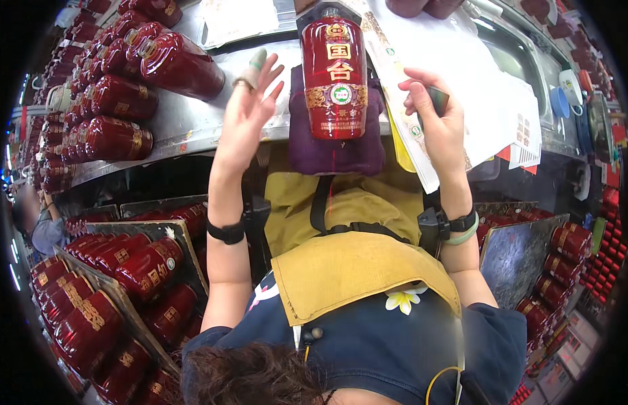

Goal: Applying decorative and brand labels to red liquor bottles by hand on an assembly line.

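A red glazed bottle with gold marks lies on its side on a purple cloth pad, on the metal desk. It is right in front of the person, between the two hands.

The left hand is lifted just left of the bottle. Its fingers are spread wide and it holds nothing. One fingertip has a green wrap on it. The right hand is up on the other side of the bottle. Its fingers are curled tight around a small dark tool; I cannot tell what kind. A long strip of backing paper runs down between the bottle and that hand, over a white sheet.

The bottle already wears a round sticker and a gold band, so this one looks almost done. Neither hand touches it right now.

More red bottles are stacked on the desk to the left, and many more lie in trays by the person's knees. Which of those are finished I cannot tell, so a lot of work may be left.
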Available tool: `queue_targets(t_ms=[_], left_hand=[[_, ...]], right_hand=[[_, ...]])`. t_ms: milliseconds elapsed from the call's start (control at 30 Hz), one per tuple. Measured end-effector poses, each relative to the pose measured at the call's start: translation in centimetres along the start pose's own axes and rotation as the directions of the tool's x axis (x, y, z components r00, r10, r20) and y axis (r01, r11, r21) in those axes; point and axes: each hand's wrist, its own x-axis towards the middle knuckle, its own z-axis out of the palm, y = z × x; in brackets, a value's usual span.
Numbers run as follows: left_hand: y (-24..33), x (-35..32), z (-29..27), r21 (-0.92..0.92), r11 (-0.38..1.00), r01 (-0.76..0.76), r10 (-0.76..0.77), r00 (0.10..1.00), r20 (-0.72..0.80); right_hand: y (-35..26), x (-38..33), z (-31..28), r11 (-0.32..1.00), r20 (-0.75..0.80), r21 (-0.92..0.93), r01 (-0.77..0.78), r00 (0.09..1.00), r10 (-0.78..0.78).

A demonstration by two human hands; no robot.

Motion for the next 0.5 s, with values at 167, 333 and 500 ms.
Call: queue_targets(t_ms=[167, 333, 500], left_hand=[[1.5, 4.3, 3.6, 0.009, 0.972, 0.234, -0.232, 0.967, -0.106], [1.2, 7.0, 4.5, 0.07, 0.953, 0.293, -0.296, 0.955, 0.033], [0.1, 7.7, 5.6, -0.017, 0.92, 0.391, -0.392, 0.918, -0.057]], right_hand=[[-0.6, 0.9, -0.1, 1.0, 0.003, -0.002, 0.005, 1.0, -0.005], [-2.3, 2.9, 0.0, 0.977, -0.04, -0.139, 0.162, 0.985, -0.169], [-4.3, 5.8, 3.0, 0.946, 0.071, -0.106, 0.306, 0.951, -0.299]])
